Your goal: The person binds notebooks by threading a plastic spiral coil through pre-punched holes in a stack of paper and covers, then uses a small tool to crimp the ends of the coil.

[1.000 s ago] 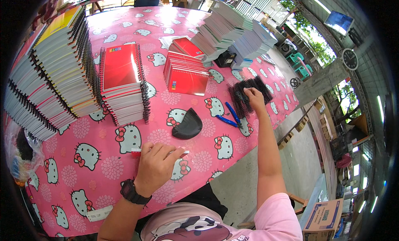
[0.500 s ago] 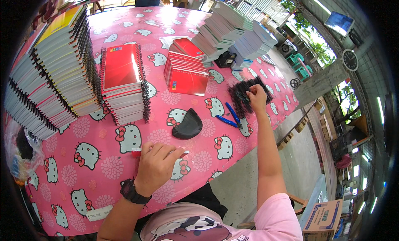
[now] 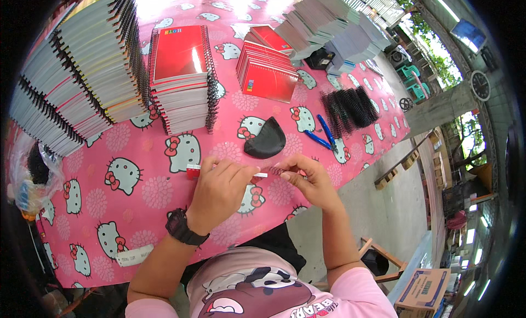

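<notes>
My left hand (image 3: 219, 186) is closed over a thin red-covered notebook (image 3: 193, 171), held edge-on near the table's front; most of it is hidden under the fingers. Just right of it, my right hand (image 3: 313, 183) pinches a dark spiral binding coil (image 3: 276, 170) between thumb and fingers. The coil's tip is at the notebook's right end; whether they touch I cannot tell. Beyond my hands lies a black half-round pad (image 3: 265, 140). Pliers with blue handles (image 3: 326, 136) rest to its right, beside a pile of black coils (image 3: 350, 111).
Red notebooks (image 3: 269, 79) lie fanned in a row ahead. A stack of coil-bound red notebooks (image 3: 178, 60) and taller bound stacks (image 3: 87, 60) stand at left. Loose paper stacks (image 3: 323, 24) rise at the back right. A plastic bag (image 3: 35, 175) sits at the left edge.
My right hand has come from the coil pile to the notebook's right end, bringing a coil. My left hand still holds the notebook. The view has shifted slightly.
</notes>
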The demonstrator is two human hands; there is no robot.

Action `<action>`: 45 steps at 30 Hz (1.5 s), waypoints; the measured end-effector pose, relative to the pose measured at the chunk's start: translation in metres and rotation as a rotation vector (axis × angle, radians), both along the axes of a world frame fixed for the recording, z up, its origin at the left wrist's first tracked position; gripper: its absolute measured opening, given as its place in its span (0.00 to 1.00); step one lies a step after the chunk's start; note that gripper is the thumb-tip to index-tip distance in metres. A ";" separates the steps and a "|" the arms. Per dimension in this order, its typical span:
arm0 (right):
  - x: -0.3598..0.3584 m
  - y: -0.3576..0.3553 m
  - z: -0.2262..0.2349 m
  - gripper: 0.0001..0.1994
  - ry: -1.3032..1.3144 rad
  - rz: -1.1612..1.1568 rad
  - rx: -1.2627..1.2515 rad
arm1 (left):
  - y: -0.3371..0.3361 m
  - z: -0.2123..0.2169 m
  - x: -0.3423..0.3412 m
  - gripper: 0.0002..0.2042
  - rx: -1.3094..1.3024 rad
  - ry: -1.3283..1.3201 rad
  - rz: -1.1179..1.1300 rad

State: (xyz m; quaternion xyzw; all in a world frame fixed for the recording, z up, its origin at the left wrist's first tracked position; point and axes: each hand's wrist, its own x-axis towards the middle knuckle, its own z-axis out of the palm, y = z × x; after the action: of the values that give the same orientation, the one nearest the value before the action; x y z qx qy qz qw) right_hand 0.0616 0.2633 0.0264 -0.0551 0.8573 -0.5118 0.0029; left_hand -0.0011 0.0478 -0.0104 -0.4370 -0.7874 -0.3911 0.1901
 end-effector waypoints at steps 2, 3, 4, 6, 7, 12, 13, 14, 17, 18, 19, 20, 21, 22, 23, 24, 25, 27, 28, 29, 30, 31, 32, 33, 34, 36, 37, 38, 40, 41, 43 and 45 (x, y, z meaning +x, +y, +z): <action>0.002 -0.005 -0.004 0.09 0.036 -0.009 0.000 | 0.000 0.000 0.000 0.07 0.007 -0.001 -0.007; 0.001 -0.008 -0.005 0.09 0.055 -0.008 0.000 | 0.000 0.000 0.000 0.07 0.008 0.001 -0.004; -0.001 -0.010 -0.004 0.09 0.062 -0.020 0.025 | 0.000 0.000 -0.001 0.07 0.009 0.003 -0.001; -0.005 -0.013 0.001 0.09 0.077 -0.045 0.078 | -0.001 0.001 -0.001 0.07 0.016 0.005 -0.007; -0.005 -0.013 0.001 0.09 0.093 -0.028 0.087 | 0.000 0.001 -0.002 0.07 0.021 0.006 -0.011; -0.006 -0.009 -0.001 0.08 0.141 0.048 0.095 | 0.001 -0.001 -0.002 0.07 0.018 0.016 -0.002; -0.005 -0.008 -0.003 0.08 0.070 0.047 0.061 | 0.001 -0.001 -0.001 0.07 0.017 0.016 -0.002; -0.004 -0.006 -0.008 0.08 -0.001 0.046 0.026 | 0.001 -0.001 -0.001 0.07 0.009 0.017 0.001; -0.003 -0.008 -0.001 0.09 -0.220 0.028 -0.040 | 0.000 0.000 0.000 0.08 -0.010 0.027 0.015; -0.003 -0.010 0.003 0.09 -0.296 0.021 -0.055 | 0.000 0.000 0.001 0.08 -0.014 0.029 0.021; -0.003 -0.011 0.006 0.11 -0.218 0.030 -0.010 | 0.000 0.000 0.001 0.09 -0.018 0.031 0.028; -0.003 -0.011 0.008 0.12 -0.140 0.038 0.034 | 0.000 -0.001 0.001 0.09 -0.014 0.023 0.029; -0.001 -0.010 0.010 0.13 -0.063 0.040 0.082 | 0.001 0.000 0.002 0.09 -0.007 0.014 0.024; -0.001 -0.006 0.010 0.15 -0.040 0.067 0.094 | 0.003 0.000 0.002 0.10 0.001 0.005 0.019; -0.001 -0.001 0.007 0.16 -0.017 0.093 0.105 | 0.003 0.000 0.003 0.10 -0.006 0.002 0.019; -0.003 0.001 0.006 0.18 0.007 0.124 0.113 | 0.003 0.000 0.003 0.10 -0.017 0.000 0.023; -0.003 0.000 0.007 0.18 -0.069 0.111 0.095 | 0.002 0.000 0.003 0.10 -0.027 -0.001 0.028; -0.002 -0.005 0.013 0.19 -0.220 0.084 0.061 | 0.002 0.000 0.005 0.11 -0.029 -0.003 0.040; -0.002 -0.007 0.014 0.18 -0.179 0.094 0.073 | 0.002 0.000 0.005 0.11 -0.029 -0.004 0.046; -0.001 -0.009 0.015 0.18 -0.138 0.103 0.084 | 0.002 0.000 0.006 0.11 -0.037 -0.003 0.047; -0.001 -0.010 0.015 0.17 -0.097 0.112 0.095 | 0.003 0.000 0.006 0.11 -0.046 -0.002 0.047; -0.001 -0.010 0.014 0.17 -0.102 0.131 0.086 | 0.003 -0.001 0.007 0.11 -0.055 -0.002 0.048; -0.002 -0.010 0.012 0.17 -0.108 0.150 0.077 | 0.004 -0.001 0.008 0.11 -0.050 0.006 0.050; -0.002 -0.010 0.011 0.16 -0.113 0.169 0.068 | 0.005 -0.001 0.009 0.11 -0.045 0.015 0.052; -0.003 -0.012 0.013 0.17 -0.164 0.158 0.063 | 0.006 -0.001 0.010 0.11 -0.040 0.025 0.055; -0.005 -0.016 0.019 0.18 -0.265 0.136 0.055 | 0.007 -0.002 0.011 0.11 -0.048 0.060 0.022; -0.008 -0.015 0.018 0.19 -0.250 0.098 0.039 | 0.007 -0.003 0.012 0.11 -0.051 0.078 0.007; -0.013 -0.012 0.016 0.20 -0.235 0.061 0.023 | 0.005 -0.002 0.012 0.11 -0.084 0.053 0.003; -0.029 0.001 0.002 0.23 -0.021 -0.028 0.130 | 0.005 -0.001 0.013 0.11 -0.148 0.007 -0.010; -0.042 0.012 -0.011 0.25 0.178 -0.078 0.255 | 0.006 0.000 0.013 0.11 -0.134 0.002 -0.015; -0.058 0.019 -0.029 0.29 0.364 -0.099 0.405 | 0.005 0.001 0.012 0.11 -0.110 -0.007 -0.013; -0.067 0.018 -0.040 0.34 0.341 -0.051 0.458 | 0.003 0.003 0.010 0.10 -0.124 0.004 -0.037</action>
State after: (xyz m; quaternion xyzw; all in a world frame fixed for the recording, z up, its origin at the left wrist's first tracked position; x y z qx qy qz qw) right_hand -0.0054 0.2808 -0.0136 -0.1167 0.9399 -0.2879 -0.1416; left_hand 0.0089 0.0512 -0.0079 -0.4633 -0.8013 -0.3442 0.1572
